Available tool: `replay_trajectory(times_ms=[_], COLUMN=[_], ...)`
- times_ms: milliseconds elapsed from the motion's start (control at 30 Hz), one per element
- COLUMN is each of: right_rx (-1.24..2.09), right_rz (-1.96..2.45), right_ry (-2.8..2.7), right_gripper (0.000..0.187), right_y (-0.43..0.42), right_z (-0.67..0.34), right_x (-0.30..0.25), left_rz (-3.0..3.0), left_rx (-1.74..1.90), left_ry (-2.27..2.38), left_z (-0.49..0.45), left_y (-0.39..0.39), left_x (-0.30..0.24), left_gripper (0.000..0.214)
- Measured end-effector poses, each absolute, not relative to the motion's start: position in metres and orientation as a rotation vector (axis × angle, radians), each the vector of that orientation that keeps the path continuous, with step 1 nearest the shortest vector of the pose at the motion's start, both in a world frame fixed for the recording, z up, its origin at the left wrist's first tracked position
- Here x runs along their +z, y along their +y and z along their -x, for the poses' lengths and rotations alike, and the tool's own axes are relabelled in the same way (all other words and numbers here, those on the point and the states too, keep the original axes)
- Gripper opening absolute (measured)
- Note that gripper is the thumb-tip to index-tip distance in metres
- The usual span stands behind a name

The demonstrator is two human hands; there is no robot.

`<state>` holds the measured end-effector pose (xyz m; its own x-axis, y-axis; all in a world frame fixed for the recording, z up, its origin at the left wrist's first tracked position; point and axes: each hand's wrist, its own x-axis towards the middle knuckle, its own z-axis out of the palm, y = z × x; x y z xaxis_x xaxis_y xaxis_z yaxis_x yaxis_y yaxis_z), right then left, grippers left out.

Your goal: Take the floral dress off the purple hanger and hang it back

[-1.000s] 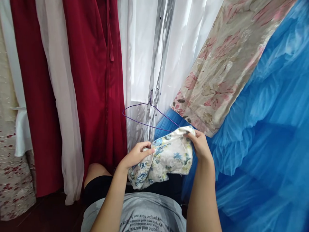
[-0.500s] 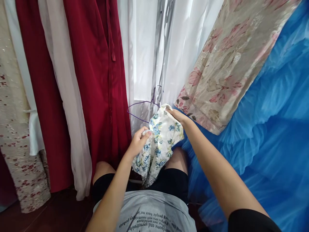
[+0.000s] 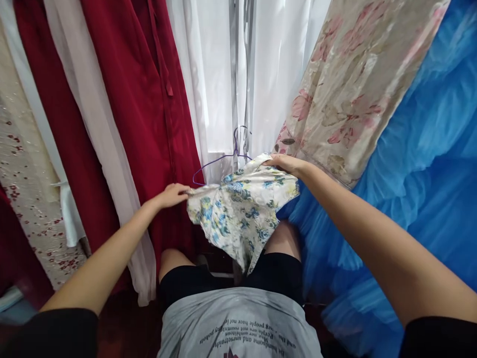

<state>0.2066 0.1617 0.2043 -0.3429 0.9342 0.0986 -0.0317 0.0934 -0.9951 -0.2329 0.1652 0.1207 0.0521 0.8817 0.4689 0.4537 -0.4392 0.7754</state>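
Observation:
A white floral garment (image 3: 246, 209) with blue and yellow flowers is stretched sideways between my two hands above my lap. My left hand (image 3: 172, 195) pinches its left upper edge. At its upper right corner my right hand (image 3: 285, 163) is closed on the fabric, with some fingers hidden behind it. The lower part of the garment hangs gathered between my knees. Directly behind it hangs a purple wire hanger (image 3: 212, 161), its hook upward and its right side partly covered by the cloth.
Dark red dresses (image 3: 130, 99) and a pale pink one (image 3: 89, 114) hang on the left. White curtain-like fabric (image 3: 283, 64) is straight ahead, with a metal pole (image 3: 240, 74). A beige floral dress (image 3: 346, 99) and blue tulle (image 3: 428, 174) hang on the right.
My left hand has moved left and slightly up, my right hand slightly right and up. The garment has gone from bunched to spread wide between them.

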Motion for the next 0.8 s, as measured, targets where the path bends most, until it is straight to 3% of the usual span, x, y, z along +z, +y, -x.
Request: replay_trajectory(times_ms=[133, 233, 467, 600, 733, 800], right_rx=[1.385, 1.417, 1.587, 1.427, 1.26, 1.156], right_rz=[0.978, 0.994, 1.229, 1.069, 0.986, 0.973], right_ry=[-1.529, -1.574, -1.436, -1.462, -1.591, -1.594], right_gripper=[0.015, 0.018, 0.018, 0.023, 0.035, 0.038], right_y=[0.159, 0.157, 0.163, 0.154, 0.144, 0.144], right_z=[-0.211, -0.214, -0.23, -0.249, -0.261, -0.259], right_x=[0.208, 0.211, 0.195, 0.172, 0.164, 0.171], left_rz=[-2.344, -2.461, -2.14, -2.093, -2.275, -2.406], left_rx=[0.926, 0.757, 1.171, 1.381, 1.368, 1.377], left_ry=[1.711, 1.731, 1.453, 1.534, 1.381, 1.338], left_z=[0.23, 0.207, 0.152, 0.15, 0.143, 0.137], left_y=[0.203, 0.215, 0.212, 0.202, 0.179, 0.168], left_x=[0.169, 0.192, 0.208, 0.206, 0.204, 0.206], left_gripper=[0.025, 0.023, 0.035, 0.029, 0.053, 0.054])
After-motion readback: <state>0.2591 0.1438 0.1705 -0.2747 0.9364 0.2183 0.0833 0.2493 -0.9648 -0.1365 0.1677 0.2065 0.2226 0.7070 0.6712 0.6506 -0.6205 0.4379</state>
